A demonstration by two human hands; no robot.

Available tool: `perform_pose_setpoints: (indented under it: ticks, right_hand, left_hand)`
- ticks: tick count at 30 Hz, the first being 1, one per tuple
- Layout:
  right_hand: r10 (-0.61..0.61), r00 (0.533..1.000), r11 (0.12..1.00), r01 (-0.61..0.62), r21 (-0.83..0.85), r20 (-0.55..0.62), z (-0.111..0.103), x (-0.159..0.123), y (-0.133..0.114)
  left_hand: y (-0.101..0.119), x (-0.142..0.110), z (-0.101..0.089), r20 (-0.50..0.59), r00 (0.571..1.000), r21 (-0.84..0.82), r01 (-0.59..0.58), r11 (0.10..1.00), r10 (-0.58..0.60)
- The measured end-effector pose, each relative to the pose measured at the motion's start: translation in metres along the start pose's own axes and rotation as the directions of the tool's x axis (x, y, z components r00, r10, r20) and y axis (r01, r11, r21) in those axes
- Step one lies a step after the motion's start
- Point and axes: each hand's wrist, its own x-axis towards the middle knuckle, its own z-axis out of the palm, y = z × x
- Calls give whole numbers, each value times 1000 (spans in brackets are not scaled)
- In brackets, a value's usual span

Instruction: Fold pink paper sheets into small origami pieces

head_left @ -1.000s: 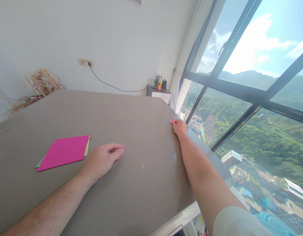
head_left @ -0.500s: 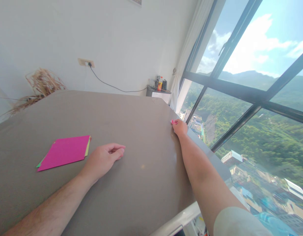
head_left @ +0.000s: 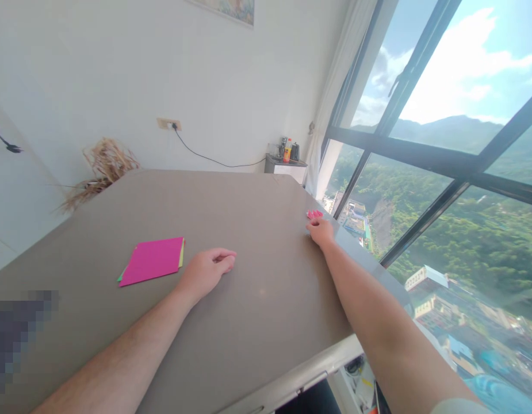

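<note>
A stack of coloured paper squares (head_left: 152, 261), magenta on top with green and yellow edges peeking out, lies on the grey-brown table (head_left: 231, 213). Just right of the stack, my left hand (head_left: 204, 271) rests on the tabletop, fingers curled toward the thumb and nothing visible in them. By the table's far right edge sit several small pink folded paper pieces (head_left: 314, 214) in a row. My right hand (head_left: 321, 232) is right in front of them, closed with its fingers bent; I see no paper between the fingertips.
Large windows (head_left: 425, 155) line the right side beyond the table edge. A small cabinet (head_left: 287, 168) with bottles and a kettle stands behind the table. Dried plant stalks (head_left: 106, 167) are at the back left. An open drawer (head_left: 352, 379) with items shows below the front edge.
My right hand has let go of a pink folded piece and drawn back slightly toward me; the row of pieces now shows. The view has shifted up and left. My left hand stays beside the stack.
</note>
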Motion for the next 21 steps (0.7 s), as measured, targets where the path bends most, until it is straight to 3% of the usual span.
perform_pose_setpoints:
  ticks: [6,10,14,18,21]
  right_hand:
    - [-206,956,977,188,100,210,7,-74,-38]
    - [-350,869,935,298,193,350,6,-124,-69]
    - [-439,776,898,371,235,452,8,-158,-96]
    - [-467,717,884,392,255,518,17,-175,-125]
    - [-492,700,870,388,303,518,26,-181,-152]
  left_hand:
    - [7,-6,-4,38,994,76,-100,992,98]
    - [16,-16,-4,62,975,212,-222,952,213]
    - [19,-21,-3,63,972,268,-235,934,226]
    - [19,-19,-13,-14,976,264,-208,942,219]
    - [19,-16,-35,-151,963,272,-177,946,224]
